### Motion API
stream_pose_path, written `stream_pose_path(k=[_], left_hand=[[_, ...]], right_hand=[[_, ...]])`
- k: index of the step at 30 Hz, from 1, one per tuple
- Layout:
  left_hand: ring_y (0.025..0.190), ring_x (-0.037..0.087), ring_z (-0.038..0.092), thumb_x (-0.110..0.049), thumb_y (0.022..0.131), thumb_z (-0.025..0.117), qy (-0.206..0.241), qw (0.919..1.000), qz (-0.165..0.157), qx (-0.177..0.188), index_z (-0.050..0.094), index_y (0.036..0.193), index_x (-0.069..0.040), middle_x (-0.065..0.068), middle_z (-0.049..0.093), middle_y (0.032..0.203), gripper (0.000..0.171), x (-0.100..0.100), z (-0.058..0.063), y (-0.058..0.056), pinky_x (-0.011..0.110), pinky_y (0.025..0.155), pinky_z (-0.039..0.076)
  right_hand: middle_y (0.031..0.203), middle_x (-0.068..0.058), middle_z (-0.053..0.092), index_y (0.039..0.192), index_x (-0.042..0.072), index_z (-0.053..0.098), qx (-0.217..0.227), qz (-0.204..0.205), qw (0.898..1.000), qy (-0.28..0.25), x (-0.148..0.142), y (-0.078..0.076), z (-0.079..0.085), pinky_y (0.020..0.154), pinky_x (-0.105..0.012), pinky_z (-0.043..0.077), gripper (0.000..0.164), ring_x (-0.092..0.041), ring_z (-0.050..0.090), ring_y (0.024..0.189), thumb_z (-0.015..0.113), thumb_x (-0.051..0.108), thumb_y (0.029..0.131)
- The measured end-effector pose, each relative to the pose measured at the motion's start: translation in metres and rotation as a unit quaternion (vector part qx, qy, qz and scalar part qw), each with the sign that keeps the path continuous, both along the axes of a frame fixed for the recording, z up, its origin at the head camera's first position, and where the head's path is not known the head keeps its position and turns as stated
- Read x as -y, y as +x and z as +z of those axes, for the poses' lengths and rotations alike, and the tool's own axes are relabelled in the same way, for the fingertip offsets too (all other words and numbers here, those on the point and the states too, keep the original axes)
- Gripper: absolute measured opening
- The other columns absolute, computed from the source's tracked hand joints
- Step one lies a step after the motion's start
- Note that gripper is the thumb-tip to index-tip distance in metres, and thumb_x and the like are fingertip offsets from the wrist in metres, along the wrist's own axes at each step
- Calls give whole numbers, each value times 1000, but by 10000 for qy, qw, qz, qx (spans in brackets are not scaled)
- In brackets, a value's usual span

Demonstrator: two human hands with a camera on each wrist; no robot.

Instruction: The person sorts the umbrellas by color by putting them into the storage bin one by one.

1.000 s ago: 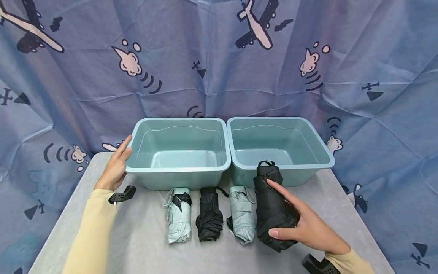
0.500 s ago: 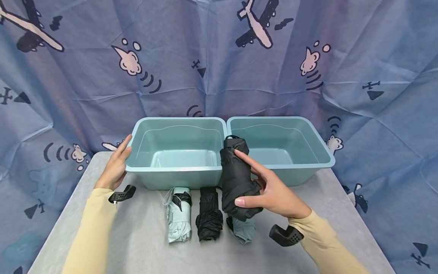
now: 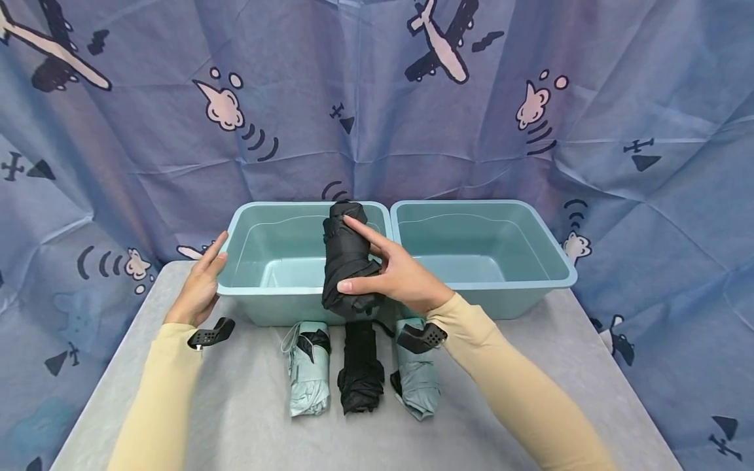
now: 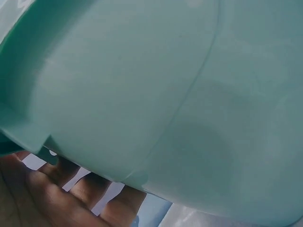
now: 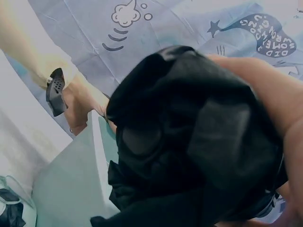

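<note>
In the head view, my right hand (image 3: 403, 275) grips a folded black umbrella (image 3: 347, 255), thumb on the near side and index finger along it. The umbrella is over the front part of the left light-green bin (image 3: 294, 290), tilted with its top end away from me; it fills much of the right wrist view. My left hand (image 3: 196, 291) rests against that bin's left side, fingers (image 4: 90, 191) under the rim in the left wrist view. In front of the bins lie a pale green umbrella (image 3: 309, 383), a black umbrella (image 3: 360, 376) and another pale green umbrella (image 3: 419, 386), partly behind my right wrist.
A second light-green bin (image 3: 501, 286) stands right beside the left one, with a bare floor. Both sit on a grey table (image 3: 253, 405). A blue patterned curtain (image 3: 377, 118) hangs close behind the bins and down both sides.
My right hand has carried the black umbrella up and leftward, from the front of the right bin to over the left bin. My left hand has stayed put.
</note>
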State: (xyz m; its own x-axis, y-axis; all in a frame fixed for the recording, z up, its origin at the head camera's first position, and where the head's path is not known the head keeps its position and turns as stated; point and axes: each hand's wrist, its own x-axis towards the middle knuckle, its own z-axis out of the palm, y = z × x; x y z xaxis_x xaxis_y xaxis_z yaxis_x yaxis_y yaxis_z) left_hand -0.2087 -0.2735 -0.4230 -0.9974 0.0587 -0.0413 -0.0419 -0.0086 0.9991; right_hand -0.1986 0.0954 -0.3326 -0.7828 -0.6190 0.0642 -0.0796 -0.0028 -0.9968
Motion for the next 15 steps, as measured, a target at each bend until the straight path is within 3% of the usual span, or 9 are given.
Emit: stream_pose_path(k=[7, 15], left_hand=[[143, 34, 29, -41, 111, 36, -14, 10000, -20, -33, 9, 164, -35, 15, 6, 169, 60, 1, 3, -2, 21, 88, 51], [135, 29, 37, -39, 111, 36, 44, 10000, -18, -71, 9, 165, -30, 19, 9, 168, 61, 1, 1, -1, 22, 89, 51]], right_hand=[[157, -11, 33, 158, 43, 33, 285, -44, 9995, 119, 30, -28, 8, 96, -42, 52, 94, -24, 49, 132, 82, 9, 85], [145, -15, 43, 159, 41, 32, 778, -8, 9966, 272, 62, -60, 8, 96, -42, 52, 96, -27, 57, 123, 83, 9, 85]])
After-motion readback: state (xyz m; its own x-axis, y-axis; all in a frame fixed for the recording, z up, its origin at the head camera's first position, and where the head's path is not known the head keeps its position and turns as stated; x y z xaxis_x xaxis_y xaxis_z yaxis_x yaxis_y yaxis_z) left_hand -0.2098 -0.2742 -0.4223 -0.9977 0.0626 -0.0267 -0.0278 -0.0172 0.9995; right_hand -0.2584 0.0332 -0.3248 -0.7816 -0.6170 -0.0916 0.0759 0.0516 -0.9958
